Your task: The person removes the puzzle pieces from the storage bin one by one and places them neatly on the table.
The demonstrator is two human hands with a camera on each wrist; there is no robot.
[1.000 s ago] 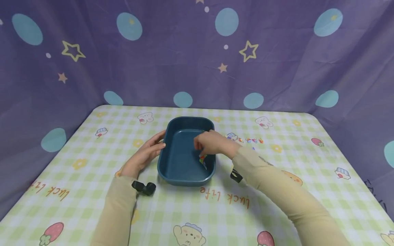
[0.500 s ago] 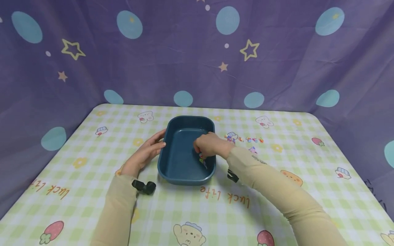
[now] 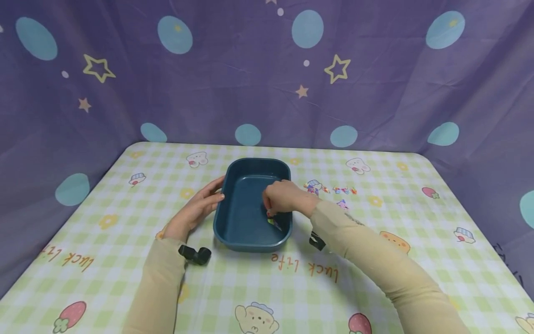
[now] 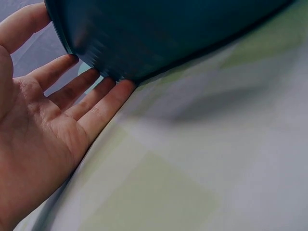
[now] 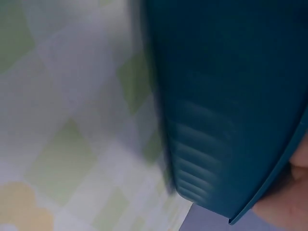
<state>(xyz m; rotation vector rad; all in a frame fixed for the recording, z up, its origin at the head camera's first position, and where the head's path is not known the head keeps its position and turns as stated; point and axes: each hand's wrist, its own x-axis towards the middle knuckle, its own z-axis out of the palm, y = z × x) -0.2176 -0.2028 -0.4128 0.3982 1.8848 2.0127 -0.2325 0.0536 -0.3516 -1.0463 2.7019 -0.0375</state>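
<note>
The dark teal rectangular bin [image 3: 250,232] stands on the checked tablecloth between both hands. From its left side, my left hand [image 3: 198,206] touches the outer wall; in the left wrist view its fairly straight fingers [image 4: 103,103] press fingertips against the plastic. My right hand [image 3: 285,195] reaches over the right rim into the bin. Its curled fingers pinch a small candy in a shiny multicoloured wrapper [image 3: 273,222], low inside near the right wall. In the right wrist view the bin's wall [image 5: 211,120] hides the candy and most of that hand.
Several shiny wrapped pieces lie right of the bin, among them a wrapped piece [image 3: 341,190] and a purple-pink one [image 3: 342,204] near the right sleeve [image 3: 367,250]. A purple curtain [image 3: 267,83] hangs behind the table's far edge.
My right hand stays inside the bin, its wrist shifted slightly left. The wrapped candy has tilted and moved a little left and down. The left hand and bin keep their place.
</note>
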